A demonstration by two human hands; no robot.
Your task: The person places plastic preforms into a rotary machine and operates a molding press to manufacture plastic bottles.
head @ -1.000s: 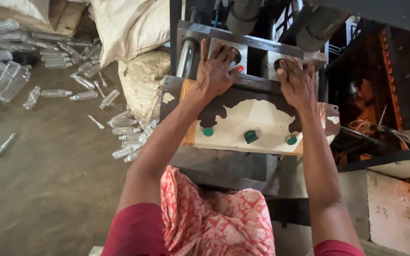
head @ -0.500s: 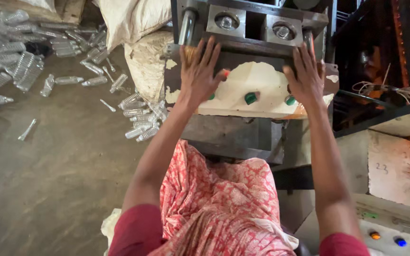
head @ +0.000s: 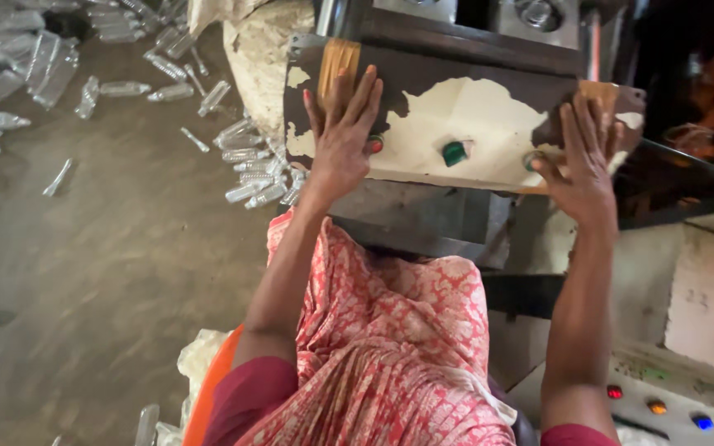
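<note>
Concrete floor (head: 109, 272), grey and dusty, spreads to the left, strewn with clear plastic bottles (head: 249, 177) near a pale sack (head: 262, 58). Straight ahead sits the control panel (head: 473, 124), a dark slab with cream paint flaking off, a green button (head: 454, 152) at its middle and a red button (head: 376, 144) further left. Left hand (head: 342, 136) lies flat, fingers spread, touching the red button; right hand (head: 584, 161) lies open on the panel's right end, gripping nothing.

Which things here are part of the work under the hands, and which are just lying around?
In use:
- left hand, flat on the worn panel beside the red button
- right hand, thumb by the right-hand button
- green button, untouched

Lying about:
- clear plastic bottles on the floor
- sack
- side box with coloured buttons
</note>
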